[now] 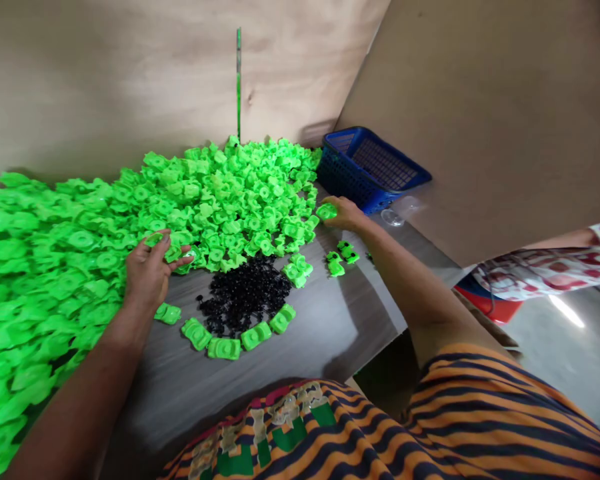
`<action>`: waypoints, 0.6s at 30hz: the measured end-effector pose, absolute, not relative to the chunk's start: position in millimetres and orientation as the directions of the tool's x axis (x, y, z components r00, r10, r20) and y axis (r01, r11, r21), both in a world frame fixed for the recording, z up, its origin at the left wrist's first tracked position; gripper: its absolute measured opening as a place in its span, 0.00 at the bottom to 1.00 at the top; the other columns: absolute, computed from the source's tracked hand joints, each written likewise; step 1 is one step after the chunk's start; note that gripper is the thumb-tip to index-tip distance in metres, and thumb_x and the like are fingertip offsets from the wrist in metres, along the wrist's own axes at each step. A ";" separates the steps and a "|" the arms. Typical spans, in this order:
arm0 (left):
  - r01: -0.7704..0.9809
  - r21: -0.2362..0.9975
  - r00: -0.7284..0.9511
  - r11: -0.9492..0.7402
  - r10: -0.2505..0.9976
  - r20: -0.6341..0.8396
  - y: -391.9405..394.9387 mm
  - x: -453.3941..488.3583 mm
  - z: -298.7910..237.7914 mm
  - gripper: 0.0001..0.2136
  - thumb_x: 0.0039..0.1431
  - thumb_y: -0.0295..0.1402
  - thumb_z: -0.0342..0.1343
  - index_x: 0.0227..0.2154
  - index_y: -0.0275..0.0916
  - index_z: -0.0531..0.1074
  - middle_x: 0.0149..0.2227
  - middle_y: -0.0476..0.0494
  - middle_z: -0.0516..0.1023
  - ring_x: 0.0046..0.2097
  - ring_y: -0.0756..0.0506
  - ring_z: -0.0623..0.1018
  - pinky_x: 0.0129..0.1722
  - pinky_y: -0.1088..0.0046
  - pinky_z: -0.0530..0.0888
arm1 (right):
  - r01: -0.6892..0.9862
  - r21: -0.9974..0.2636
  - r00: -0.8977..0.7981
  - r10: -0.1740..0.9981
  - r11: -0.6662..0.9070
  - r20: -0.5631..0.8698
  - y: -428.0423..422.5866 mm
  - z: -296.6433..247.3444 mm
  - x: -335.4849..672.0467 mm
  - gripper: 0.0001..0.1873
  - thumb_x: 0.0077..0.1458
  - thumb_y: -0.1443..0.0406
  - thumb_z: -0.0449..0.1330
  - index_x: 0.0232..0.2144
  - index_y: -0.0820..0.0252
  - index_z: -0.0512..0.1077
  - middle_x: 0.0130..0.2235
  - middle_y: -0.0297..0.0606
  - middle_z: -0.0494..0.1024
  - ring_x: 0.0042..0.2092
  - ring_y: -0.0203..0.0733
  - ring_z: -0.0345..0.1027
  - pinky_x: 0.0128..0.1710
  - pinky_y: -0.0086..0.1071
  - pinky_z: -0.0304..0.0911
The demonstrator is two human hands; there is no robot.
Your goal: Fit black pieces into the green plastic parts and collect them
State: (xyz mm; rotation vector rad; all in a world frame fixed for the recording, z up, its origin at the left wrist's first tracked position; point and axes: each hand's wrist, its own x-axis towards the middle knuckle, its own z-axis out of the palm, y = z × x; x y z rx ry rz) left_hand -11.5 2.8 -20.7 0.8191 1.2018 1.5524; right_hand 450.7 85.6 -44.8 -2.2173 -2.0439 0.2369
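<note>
At the left, my left hand (149,270) is at the edge of a big heap of bright green plastic toy car bodies (230,193). Its fingers are curled around one green toy car body (154,239), partly hidden by them. My right hand (349,215) reaches out beside the heap and pinches another green car body (327,211) by its fingertips. Between the hands lies a pile of small black wheel-and-axle pieces (250,293). Several single car bodies (224,349) curve around the near side of that pile.
A blue plastic basket (375,167) stands beyond my right hand. Green pieces with black parts on them (349,252) lie below my right forearm. A board wall (290,67) closes the back of the grey table (310,340). Another person's patterned sleeve (525,270) shows at far right.
</note>
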 end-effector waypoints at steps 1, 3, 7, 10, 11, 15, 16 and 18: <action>-0.290 0.956 -0.303 -0.038 0.951 -0.054 3.2 -11.4 -21.3 0.25 0.34 0.43 0.77 0.33 0.37 0.75 0.33 0.51 0.75 0.28 0.46 0.81 0.33 0.59 0.86 | 0.977 -0.195 0.084 0.996 -0.086 -0.014 86.1 -41.8 450.0 0.39 0.48 0.63 0.68 0.64 0.59 0.70 0.52 0.50 0.74 0.53 0.57 0.70 0.53 0.45 0.68; -0.290 0.956 -0.303 -0.040 0.951 -0.052 3.9 -11.3 -22.7 0.23 0.36 0.43 0.76 0.34 0.38 0.75 0.32 0.52 0.74 0.30 0.46 0.82 0.36 0.58 0.86 | 0.975 -0.215 0.072 0.996 -0.060 0.050 89.5 -32.9 444.3 0.38 0.50 0.62 0.68 0.64 0.62 0.70 0.52 0.52 0.73 0.53 0.57 0.69 0.54 0.46 0.67; -0.297 0.953 -0.292 -0.053 0.956 -0.038 4.7 -11.8 -25.8 0.22 0.38 0.43 0.75 0.36 0.39 0.76 0.31 0.52 0.74 0.31 0.46 0.82 0.39 0.57 0.85 | 0.939 -0.286 -0.118 0.959 0.192 0.258 101.4 -3.8 402.1 0.39 0.49 0.62 0.69 0.64 0.59 0.69 0.53 0.49 0.72 0.53 0.57 0.68 0.57 0.49 0.66; -0.310 0.949 -0.286 -0.053 0.957 -0.039 5.2 -12.7 -27.5 0.23 0.38 0.44 0.75 0.36 0.39 0.76 0.29 0.53 0.74 0.30 0.47 0.81 0.38 0.59 0.85 | 0.881 -0.292 -0.275 0.905 0.373 0.325 113.0 24.5 345.4 0.41 0.49 0.62 0.70 0.65 0.56 0.67 0.55 0.47 0.70 0.55 0.58 0.67 0.57 0.52 0.67; -0.306 0.951 -0.286 -0.053 0.957 -0.039 5.4 -13.0 -27.9 0.23 0.38 0.44 0.75 0.36 0.39 0.76 0.29 0.53 0.74 0.30 0.47 0.81 0.38 0.60 0.85 | 0.861 -0.287 -0.316 0.883 0.420 0.346 117.8 33.8 324.8 0.41 0.50 0.62 0.70 0.65 0.55 0.66 0.56 0.47 0.70 0.56 0.59 0.66 0.58 0.53 0.66; -0.275 0.960 -0.284 -0.046 0.958 -0.035 6.7 -14.0 -29.1 0.25 0.38 0.46 0.75 0.37 0.39 0.75 0.29 0.54 0.74 0.31 0.46 0.82 0.35 0.63 0.84 | 0.811 -0.259 -0.424 0.831 0.526 0.360 144.5 61.6 248.9 0.41 0.51 0.61 0.71 0.66 0.55 0.64 0.59 0.46 0.69 0.59 0.60 0.65 0.63 0.55 0.63; -0.270 0.962 -0.285 -0.048 0.958 -0.032 7.0 -14.1 -29.4 0.25 0.38 0.46 0.75 0.37 0.39 0.75 0.30 0.53 0.74 0.32 0.46 0.82 0.35 0.63 0.84 | 0.801 -0.257 -0.441 0.823 0.541 0.357 153.2 65.5 233.0 0.41 0.52 0.62 0.71 0.65 0.57 0.64 0.59 0.47 0.68 0.59 0.59 0.65 0.64 0.53 0.63; -0.265 0.963 -0.285 -0.057 0.958 -0.022 7.2 -14.1 -29.8 0.25 0.39 0.46 0.74 0.37 0.39 0.75 0.31 0.52 0.74 0.32 0.45 0.83 0.35 0.61 0.84 | 0.780 -0.278 -0.455 0.813 0.561 0.364 171.1 70.4 205.9 0.39 0.53 0.60 0.72 0.64 0.60 0.65 0.59 0.47 0.69 0.60 0.58 0.66 0.64 0.50 0.63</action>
